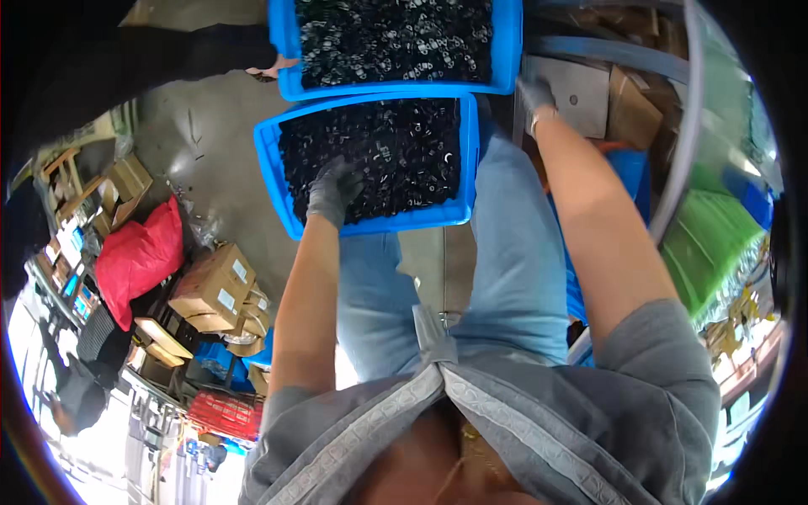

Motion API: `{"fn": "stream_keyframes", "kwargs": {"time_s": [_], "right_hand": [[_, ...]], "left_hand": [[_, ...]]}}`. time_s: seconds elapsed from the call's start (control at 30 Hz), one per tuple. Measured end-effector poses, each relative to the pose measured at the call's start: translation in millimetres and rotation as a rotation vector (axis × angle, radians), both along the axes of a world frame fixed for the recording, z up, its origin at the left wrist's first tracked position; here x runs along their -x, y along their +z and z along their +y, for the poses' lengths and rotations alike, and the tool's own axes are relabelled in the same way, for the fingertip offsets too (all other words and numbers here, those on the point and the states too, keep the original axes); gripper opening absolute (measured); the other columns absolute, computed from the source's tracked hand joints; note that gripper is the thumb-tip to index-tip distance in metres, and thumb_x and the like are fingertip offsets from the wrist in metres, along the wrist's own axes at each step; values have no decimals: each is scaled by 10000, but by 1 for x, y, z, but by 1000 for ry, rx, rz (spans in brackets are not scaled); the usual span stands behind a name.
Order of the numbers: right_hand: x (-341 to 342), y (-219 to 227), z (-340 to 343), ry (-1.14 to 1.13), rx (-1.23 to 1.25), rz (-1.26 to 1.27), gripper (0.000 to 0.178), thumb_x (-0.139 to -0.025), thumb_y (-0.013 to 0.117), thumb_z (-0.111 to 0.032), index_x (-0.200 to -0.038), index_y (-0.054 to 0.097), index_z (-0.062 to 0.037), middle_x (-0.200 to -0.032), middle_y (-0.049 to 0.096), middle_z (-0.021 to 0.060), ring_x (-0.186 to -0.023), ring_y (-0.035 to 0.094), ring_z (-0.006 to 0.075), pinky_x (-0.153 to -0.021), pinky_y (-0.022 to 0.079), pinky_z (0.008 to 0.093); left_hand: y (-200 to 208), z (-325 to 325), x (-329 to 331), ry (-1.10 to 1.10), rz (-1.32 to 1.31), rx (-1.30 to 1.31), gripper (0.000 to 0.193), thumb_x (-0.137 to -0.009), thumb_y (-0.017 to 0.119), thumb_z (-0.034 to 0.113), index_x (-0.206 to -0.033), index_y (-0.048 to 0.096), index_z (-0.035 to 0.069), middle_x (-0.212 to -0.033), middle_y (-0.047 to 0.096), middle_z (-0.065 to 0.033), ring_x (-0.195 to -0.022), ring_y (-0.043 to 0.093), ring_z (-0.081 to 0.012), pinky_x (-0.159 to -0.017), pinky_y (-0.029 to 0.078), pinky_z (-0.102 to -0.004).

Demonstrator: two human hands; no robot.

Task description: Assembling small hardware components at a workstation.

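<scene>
A blue bin full of small black parts sits in front of my legs. My left hand, in a dark grey glove, lies on the parts at the bin's left side, fingers spread. Beyond it stands a second blue bin, holding small black pieces, many with a shine. Just right of that far bin is my right hand, gloved too. It is smeared by motion, so its fingers and anything in them cannot be made out. Another person's hand touches the far bin's left wall.
A rack with a grey metal post rises at the right, with a white panel and a cardboard box. Green wrapped goods lie beyond. At the left are a red bag and cardboard boxes.
</scene>
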State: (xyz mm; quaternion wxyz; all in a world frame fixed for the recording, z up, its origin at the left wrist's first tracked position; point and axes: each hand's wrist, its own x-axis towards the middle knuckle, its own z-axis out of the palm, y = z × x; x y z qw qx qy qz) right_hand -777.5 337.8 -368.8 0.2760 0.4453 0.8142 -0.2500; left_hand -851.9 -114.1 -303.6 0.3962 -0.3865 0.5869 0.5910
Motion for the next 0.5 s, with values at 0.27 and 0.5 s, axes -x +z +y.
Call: {"fn": "stream_keyframes", "kwargs": {"time_s": [0.27, 0.5], "right_hand": [[58, -163, 135, -504, 299, 399, 442, -946, 589, -374, -1252, 608, -56, -1175, 673, 146, -1056, 642, 292, -900, 519, 445], [121, -145, 158, -554, 445, 422, 589, -900, 666, -437, -1292, 587, -6, -1281, 615, 173, -1167, 568, 278, -995, 463, 436]], "left_hand": [[-71, 163, 28, -401, 36, -197, 422, -980, 549, 166, -1366, 462, 19, -1298, 579, -171, -1094, 617, -322, -974, 513, -446], [-64, 235, 38, -450, -16, 47, 293, -957, 618, 196, -1204, 611, 38, -1061, 698, -141, -880, 696, -237, -814, 566, -350]]}}
